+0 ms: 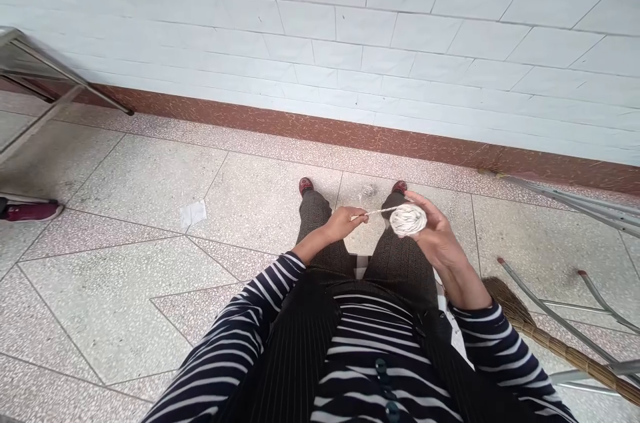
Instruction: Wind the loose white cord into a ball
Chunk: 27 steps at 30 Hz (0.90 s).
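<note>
A ball of white yarn rests against the palm and fingers of my right hand, which is curled round its right side. From the ball a strand of yarn runs left to my left hand. My left fingertips are pinched on that strand, in front of my knees. On the floor between my shoes lies a small tangle of whitish yarn, and a short piece of yarn hangs below my left fingers' line.
A white paper lies on the tiled floor at left. At far left stand a metal-framed table and another person's shoe. A straw broom and metal chair legs are at right. A tiled wall rises ahead.
</note>
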### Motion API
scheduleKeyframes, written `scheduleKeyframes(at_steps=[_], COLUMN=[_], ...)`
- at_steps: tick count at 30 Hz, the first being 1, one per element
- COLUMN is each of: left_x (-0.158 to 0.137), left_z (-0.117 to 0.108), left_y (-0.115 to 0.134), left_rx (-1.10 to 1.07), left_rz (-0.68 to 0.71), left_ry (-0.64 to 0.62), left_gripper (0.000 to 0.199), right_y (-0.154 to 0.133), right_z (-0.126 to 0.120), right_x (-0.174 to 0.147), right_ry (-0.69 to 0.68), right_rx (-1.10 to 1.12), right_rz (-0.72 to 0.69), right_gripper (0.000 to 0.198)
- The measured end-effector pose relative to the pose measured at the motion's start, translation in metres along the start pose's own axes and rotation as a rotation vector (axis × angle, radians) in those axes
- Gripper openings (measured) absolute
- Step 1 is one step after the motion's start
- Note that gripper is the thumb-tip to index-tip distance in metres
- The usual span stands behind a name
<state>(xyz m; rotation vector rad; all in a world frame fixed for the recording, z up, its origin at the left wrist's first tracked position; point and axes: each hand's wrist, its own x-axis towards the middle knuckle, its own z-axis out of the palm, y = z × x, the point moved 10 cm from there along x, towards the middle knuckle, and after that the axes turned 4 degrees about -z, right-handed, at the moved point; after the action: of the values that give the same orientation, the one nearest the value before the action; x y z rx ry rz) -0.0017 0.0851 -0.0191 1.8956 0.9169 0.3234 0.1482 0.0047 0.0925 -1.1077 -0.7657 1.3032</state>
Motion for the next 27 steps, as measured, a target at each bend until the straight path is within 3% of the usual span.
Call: scheduleKeyframes(at_steps=[5, 11, 16, 23, 27], left_x=[0.02, 0.059, 0.082, 0.092, 0.091], left_z=[-0.039, -0.092, -0.104, -0.119, -0.129], left_y=[-0.014, -0.005, 0.001, -0.018, -0.031], left_rx=[0.122, 0.314, 0.257, 0.064, 0.021], left_rz=[-0.058, -0.011, 0.05, -0.045, -0.096], left_ry=[0.115, 0.241, 0.288, 0.368, 0.41], left_gripper=[0.028, 0.028, 0.025, 0.031, 0.031], right_y=[-0.04, -0.067, -0.085, -0.097, -0.093], right_z=[-0.005, 0.0, -0.005, -0.024, -0.024], right_x=[0.001, -0.014, -0.036, -0.042, -0.042], right_ry=[0.032, 0.01, 0.037, 0.121, 0.144], right_rx=[0.008, 0.063, 0.032, 0.0, 0.036], right_rz=[-0.131, -0.197, -0.23, -0.307, -0.257], right_gripper=[0.051, 0.051, 0.048, 0.047, 0.05])
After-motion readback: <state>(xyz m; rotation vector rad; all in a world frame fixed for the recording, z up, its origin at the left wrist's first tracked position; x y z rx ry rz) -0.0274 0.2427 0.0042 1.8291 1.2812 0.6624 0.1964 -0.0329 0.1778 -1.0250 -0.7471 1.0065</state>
